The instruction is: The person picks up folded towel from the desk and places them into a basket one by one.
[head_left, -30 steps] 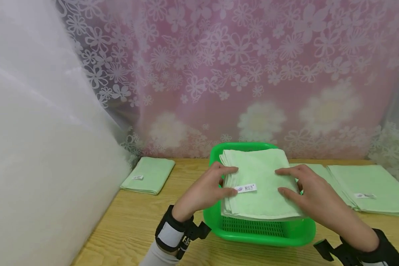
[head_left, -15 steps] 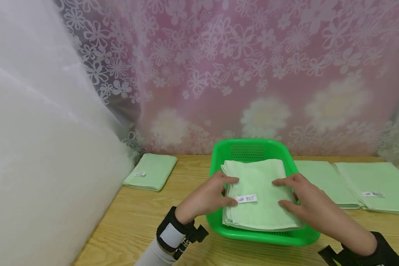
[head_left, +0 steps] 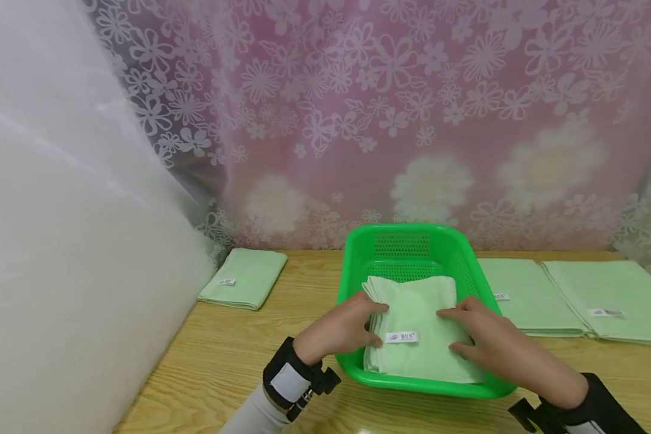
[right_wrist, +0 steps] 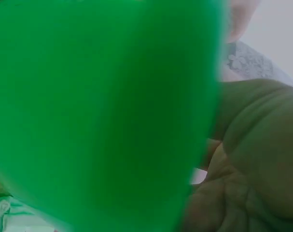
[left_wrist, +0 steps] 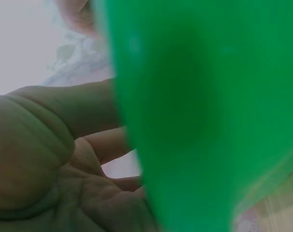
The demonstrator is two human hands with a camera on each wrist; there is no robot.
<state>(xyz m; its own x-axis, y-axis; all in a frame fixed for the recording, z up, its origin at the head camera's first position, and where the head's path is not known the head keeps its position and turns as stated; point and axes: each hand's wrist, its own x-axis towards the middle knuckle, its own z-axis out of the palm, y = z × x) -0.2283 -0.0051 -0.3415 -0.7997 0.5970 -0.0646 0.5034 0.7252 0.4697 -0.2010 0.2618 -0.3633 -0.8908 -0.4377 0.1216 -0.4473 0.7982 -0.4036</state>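
A stack of folded pale green towels (head_left: 420, 337) with a white label lies low inside the green plastic basket (head_left: 352, 253), toward its near end. My left hand (head_left: 347, 325) grips the stack's left edge, thumb and index finger on top. The right hand (head_left: 483, 337) holds the opposite edge in the same way. The other fingers of both hands are hidden below the towels and the basket rim. In the left wrist view, the blurred basket wall (left_wrist: 194, 96) covers the fingertips. It also blocks most of the right wrist view, beside the palm (right_wrist: 233, 198).
One folded green towel (head_left: 246, 278) lies on the wooden table (head_left: 222, 361) at the left. To the right of the basket are two more piles, a nearer towel (head_left: 531, 301) and a farther towel (head_left: 613, 295). A floral curtain (head_left: 331, 120) hangs behind.
Both hands have lowered the towel stack from above the basket down into it, moving toward its near end. The basket's far wall and floor now show behind the stack.
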